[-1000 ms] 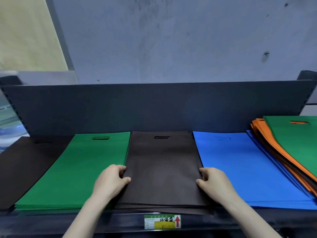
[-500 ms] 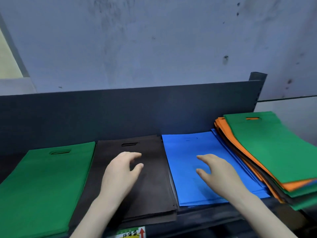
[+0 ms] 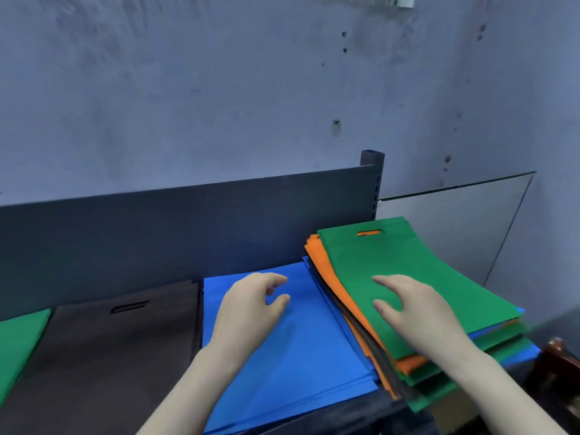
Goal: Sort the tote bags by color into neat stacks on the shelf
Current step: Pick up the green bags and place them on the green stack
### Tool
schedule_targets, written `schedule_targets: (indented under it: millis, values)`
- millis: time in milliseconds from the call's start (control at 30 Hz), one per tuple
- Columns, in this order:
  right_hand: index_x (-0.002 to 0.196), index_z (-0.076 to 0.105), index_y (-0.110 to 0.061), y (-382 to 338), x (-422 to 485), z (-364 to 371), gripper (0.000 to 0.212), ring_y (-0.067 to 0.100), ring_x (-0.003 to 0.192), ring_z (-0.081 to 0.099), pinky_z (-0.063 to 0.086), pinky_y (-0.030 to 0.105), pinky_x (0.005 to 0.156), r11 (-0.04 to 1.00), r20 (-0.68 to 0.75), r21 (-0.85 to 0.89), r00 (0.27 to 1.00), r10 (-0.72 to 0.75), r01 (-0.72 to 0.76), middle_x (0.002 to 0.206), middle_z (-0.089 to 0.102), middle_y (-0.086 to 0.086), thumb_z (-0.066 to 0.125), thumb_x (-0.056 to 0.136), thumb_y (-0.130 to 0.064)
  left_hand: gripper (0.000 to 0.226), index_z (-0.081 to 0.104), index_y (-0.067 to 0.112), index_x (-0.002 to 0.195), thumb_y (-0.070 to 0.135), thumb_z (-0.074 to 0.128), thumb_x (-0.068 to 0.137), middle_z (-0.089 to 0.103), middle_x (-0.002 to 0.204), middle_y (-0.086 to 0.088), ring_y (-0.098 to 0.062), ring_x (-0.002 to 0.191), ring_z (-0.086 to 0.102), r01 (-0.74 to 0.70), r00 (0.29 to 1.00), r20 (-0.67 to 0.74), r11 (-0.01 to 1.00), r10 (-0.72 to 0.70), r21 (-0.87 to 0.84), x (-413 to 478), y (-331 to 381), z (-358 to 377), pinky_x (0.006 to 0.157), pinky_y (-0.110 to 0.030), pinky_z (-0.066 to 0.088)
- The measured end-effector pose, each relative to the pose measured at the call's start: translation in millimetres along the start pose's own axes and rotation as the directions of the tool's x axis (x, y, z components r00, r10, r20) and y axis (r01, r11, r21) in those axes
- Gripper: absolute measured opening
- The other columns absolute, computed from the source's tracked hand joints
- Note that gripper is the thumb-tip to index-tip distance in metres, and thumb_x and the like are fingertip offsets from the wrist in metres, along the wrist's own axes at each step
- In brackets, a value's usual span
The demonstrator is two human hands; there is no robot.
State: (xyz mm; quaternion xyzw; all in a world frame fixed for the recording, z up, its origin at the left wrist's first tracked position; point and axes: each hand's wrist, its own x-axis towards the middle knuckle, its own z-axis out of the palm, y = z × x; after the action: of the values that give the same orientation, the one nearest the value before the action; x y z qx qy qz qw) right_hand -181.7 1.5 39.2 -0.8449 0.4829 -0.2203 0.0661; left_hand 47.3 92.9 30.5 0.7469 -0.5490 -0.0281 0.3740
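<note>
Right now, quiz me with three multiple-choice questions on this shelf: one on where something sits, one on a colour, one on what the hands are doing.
1. Which colour of stack lies between the brown stack and the mixed pile? A green, B blue, C orange.
2. What colour is the top bag on the mixed pile? A orange, B green, C brown.
3. What is the left hand holding? A a brown bag, B an orange bag, C nothing.

Answers:
1 B: the blue stack fills the space between them.
2 B: a green bag with a cut-out handle lies over the orange ones.
3 C: its fingers are loosely curled over the blue stack and grip nothing, while the right hand spreads over the green bag.
</note>
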Motion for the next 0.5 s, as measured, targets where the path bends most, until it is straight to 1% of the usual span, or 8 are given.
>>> schedule_targets:
  millis: [167, 267, 400, 500]
  values:
    - [0.134, 0.051, -0.026, 60, 16, -17, 0.047, 0.012, 0.127, 0.048, 0.037, 0.024, 0.099, 0.999, 0.002, -0.037, 1.000, 0.027, -0.027, 0.137, 0.053, -0.009, 0.060, 0.089, -0.033, 0.029, 0.064, 0.029, 0.116, 0.027, 0.062, 0.087, 0.064, 0.112, 0.015, -0.002, 0.100, 0.058, -0.017, 1.000, 0.013, 0.999, 0.017, 0.035, 19, 38, 39, 0.089, -0.027, 0.050]
    - [0.135, 0.051, -0.026, 95, 25, -23, 0.047, 0.013, 0.127, 0.049, 0.037, 0.025, 0.099, 0.998, 0.015, -0.046, 0.999, 0.044, -0.044, 0.138, 0.053, -0.009, 0.059, 0.089, -0.033, 0.031, 0.065, 0.027, 0.118, 0.027, 0.063, 0.087, 0.064, 0.113, 0.015, -0.003, 0.100, 0.060, -0.004, 0.999, 0.037, 0.999, 0.003, 0.032, 27, 56, 63, 0.089, -0.026, 0.049]
    - [0.137, 0.049, -0.026, 137, 37, -23, 0.048, 0.011, 0.129, 0.046, 0.037, 0.026, 0.100, 0.997, 0.062, -0.057, 0.997, 0.056, -0.052, 0.140, 0.050, -0.010, 0.058, 0.090, -0.034, 0.032, 0.066, 0.024, 0.117, 0.025, 0.066, 0.085, 0.066, 0.109, 0.013, -0.001, 0.095, 0.061, 0.089, 0.993, 0.082, 0.994, -0.084, -0.058, 39, 73, 93, 0.088, -0.023, 0.049]
    - [0.137, 0.048, -0.026, 163, 50, -21, 0.048, 0.011, 0.130, 0.046, 0.037, 0.026, 0.100, 0.997, 0.106, -0.067, 0.993, 0.054, -0.047, 0.141, 0.049, -0.011, 0.056, 0.090, -0.035, 0.036, 0.062, 0.022, 0.122, 0.024, 0.065, 0.086, 0.065, 0.115, 0.009, -0.003, 0.099, 0.061, 0.185, 0.978, 0.114, 0.977, -0.173, -0.110, 46, 83, 110, 0.092, -0.026, 0.049]
